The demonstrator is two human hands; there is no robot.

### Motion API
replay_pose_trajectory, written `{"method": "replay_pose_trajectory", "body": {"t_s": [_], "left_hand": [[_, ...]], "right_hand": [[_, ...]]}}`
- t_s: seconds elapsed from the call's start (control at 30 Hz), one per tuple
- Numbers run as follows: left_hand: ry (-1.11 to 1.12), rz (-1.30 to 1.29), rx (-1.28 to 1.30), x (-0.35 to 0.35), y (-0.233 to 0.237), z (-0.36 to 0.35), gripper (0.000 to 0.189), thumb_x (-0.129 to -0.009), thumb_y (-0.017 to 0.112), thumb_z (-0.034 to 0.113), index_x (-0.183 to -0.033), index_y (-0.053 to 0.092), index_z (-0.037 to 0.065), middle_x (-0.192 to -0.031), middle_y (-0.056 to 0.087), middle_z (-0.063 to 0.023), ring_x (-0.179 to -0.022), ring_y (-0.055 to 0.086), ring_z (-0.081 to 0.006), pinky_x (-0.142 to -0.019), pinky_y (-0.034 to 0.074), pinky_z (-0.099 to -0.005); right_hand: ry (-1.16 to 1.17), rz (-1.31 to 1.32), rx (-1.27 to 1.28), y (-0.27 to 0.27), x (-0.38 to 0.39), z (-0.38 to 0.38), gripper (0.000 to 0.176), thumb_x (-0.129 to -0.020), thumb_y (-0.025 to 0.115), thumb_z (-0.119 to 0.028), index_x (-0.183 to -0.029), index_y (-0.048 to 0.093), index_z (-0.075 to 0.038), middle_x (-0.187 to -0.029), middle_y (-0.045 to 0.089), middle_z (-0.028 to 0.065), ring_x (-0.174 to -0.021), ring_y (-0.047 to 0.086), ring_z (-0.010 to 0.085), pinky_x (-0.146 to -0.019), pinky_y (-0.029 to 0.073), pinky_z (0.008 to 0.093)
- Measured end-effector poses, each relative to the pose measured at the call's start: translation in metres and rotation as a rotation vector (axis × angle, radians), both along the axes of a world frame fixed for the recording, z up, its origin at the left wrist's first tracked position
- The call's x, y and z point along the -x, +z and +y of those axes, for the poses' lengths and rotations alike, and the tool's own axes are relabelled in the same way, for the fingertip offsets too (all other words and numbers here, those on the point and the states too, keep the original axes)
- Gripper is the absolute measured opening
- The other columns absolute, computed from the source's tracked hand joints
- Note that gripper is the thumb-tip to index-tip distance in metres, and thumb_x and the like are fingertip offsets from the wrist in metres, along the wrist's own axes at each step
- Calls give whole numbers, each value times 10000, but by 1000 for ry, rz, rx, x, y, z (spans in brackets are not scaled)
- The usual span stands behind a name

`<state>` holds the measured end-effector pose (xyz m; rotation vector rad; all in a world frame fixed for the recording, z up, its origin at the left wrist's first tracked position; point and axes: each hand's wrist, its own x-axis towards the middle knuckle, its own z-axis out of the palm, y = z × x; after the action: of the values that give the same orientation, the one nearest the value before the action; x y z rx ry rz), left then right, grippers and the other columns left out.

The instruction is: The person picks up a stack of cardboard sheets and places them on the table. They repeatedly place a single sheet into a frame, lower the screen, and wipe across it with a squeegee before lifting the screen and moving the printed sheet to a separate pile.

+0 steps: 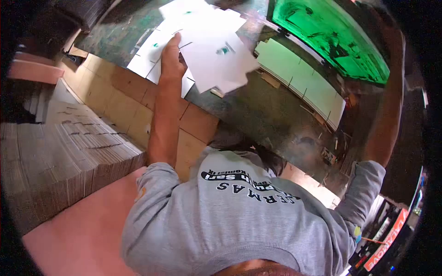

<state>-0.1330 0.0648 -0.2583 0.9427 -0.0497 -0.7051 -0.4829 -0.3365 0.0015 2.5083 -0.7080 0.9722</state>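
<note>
Sheets (216, 55), white, fanned on table (258, 110), under and right of my left hand (171, 57). Fingers together, pressed flat on them, arm straight. Right arm (386, 92) raised beside green screen (331, 32); its hand out of view, cannot tell.

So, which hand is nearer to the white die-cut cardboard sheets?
Left. The left hand lies on the white die-cut cardboard sheets; the right arm reaches away beside the green framed screen, apart from them.

We cannot make out our right hand (394, 33), which blurs into the dark rim at the upper right of the frame. Our left hand (171, 60) hides part of the white sheets (207, 69), and their green print is too small to read.
</note>
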Motion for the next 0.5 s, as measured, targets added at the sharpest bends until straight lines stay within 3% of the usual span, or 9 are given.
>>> {"method": "replay_pose_trajectory", "body": {"t_s": [0.03, 0.1, 0.13, 0.23, 0.3, 0.37, 0.4, 0.5], "left_hand": [[13, -6, 2, -7, -1, 4, 339, -988, 559, 238, -1213, 558, -16, -1122, 652, -162, -961, 679, -245, -795, 596, -388], [395, -19, 55, -26, -1, 11, 259, -971, 571, 207, -1176, 549, 49, -1031, 631, -88, -888, 654, -216, -723, 566, -325], [442, -50, 34, -41, -7, 15, 178, -962, 578, 187, -1112, 547, 96, -1035, 608, -73, -904, 628, -205, -747, 562, -338], [580, -143, 134, -53, 8, 22, 279, -945, 553, 113, -1218, 495, 105, -1122, 586, -87, -952, 616, -216, -780, 571, -363], [645, -160, 180, -71, 11, 28, 344, -944, 539, 90, -1275, 449, 75, -1160, 580, -121, -1005, 622, -246, -834, 581, -402], [761, -137, 203, -79, 14, 27, 353, -928, 559, 61, -1262, 461, 2, -1168, 575, -139, -1031, 620, -263, -838, 589, -380], [757, -139, 207, -77, 15, 24, 353, -928, 559, 61, -1262, 461, 2, -1168, 575, -139, -1031, 620, -263, -838, 589, -380], [660, 10, 313, -67, 4, 5, 443, -883, 648, 55, -1221, 445, -146, -1171, 577, -166, -1002, 628, -279, -843, 606, -338]], "right_hand": [[0, 3, 7, 0, 1, -3, 526, -825, 675, -586, -1145, 709, -170, -1044, 720, 119, -1035, 676, 276, -897, 494, 380], [2, 11, 22, 1, 4, -7, 524, -827, 673, -586, -1146, 708, -172, -1045, 720, 119, -1038, 675, 276, -898, 493, 379], [2, 11, 27, 2, 6, -10, 523, -828, 672, -585, -1147, 708, -172, -1046, 720, 119, -1039, 675, 276, -899, 492, 378], [-1, 24, 49, 6, 10, -16, 521, -831, 670, -585, -1150, 707, -174, -1048, 719, 120, -1043, 674, 275, -901, 490, 376], [-6, 24, 55, 8, 13, -20, 519, -834, 668, -584, -1151, 706, -175, -1049, 718, 120, -1045, 673, 275, -902, 489, 375], [-15, 24, 59, 8, 16, -23, 518, -836, 666, -584, -1153, 705, -177, -1050, 718, 120, -1048, 672, 274, -903, 487, 374], [-18, 26, 64, 8, 17, -24, 517, -837, 665, -584, -1154, 705, -177, -1050, 718, 120, -1049, 672, 274, -904, 487, 373], [-21, 40, 65, 7, 18, -27, 514, -840, 662, -583, -1156, 704, -179, -1052, 717, 121, -1053, 671, 273, -905, 485, 372]]}}
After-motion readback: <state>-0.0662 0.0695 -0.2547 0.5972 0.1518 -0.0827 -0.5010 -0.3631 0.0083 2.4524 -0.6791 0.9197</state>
